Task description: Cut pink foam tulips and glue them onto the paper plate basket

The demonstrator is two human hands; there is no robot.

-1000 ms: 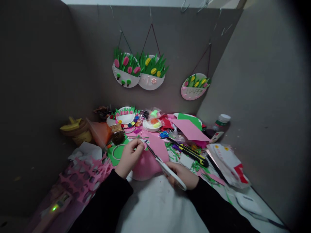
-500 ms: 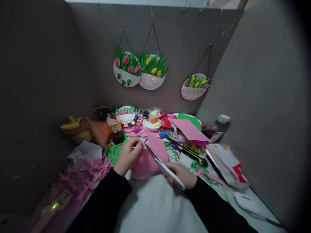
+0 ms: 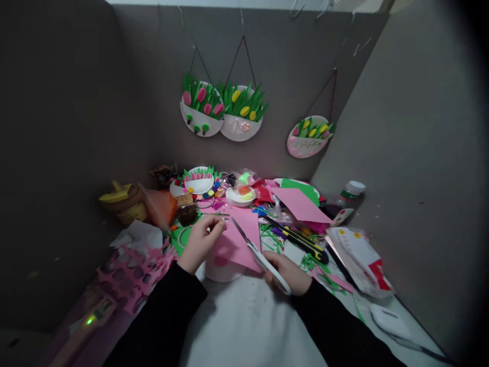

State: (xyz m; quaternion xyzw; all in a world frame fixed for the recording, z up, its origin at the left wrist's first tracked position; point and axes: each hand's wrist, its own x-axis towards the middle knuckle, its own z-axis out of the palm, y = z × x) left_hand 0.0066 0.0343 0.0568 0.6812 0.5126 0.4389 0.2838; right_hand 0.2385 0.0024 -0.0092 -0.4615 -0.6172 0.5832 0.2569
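Note:
My right hand is closed round the white handles of a pair of scissors. Their blades look nearly together and point up and left, with the tips close to my left fingers. My left hand is pinched, thumb against fingertips; what it grips is too small or hidden to make out. Under both hands lies a sheet of pink paper, a corner pointing toward me. Below it part of a white paper plate with pink on it shows.
Pink paper offcuts are heaped at left. A black-and-yellow utility knife, green paper shreds and a white packet lie at right. Behind are craft supplies and a capped bottle. Decorated plates hang on the grey back wall.
The pink paper has shifted, so its straight edges and corner now show, along with more of the plate beneath. Both hands stay nearly in place; the view has moved slightly.

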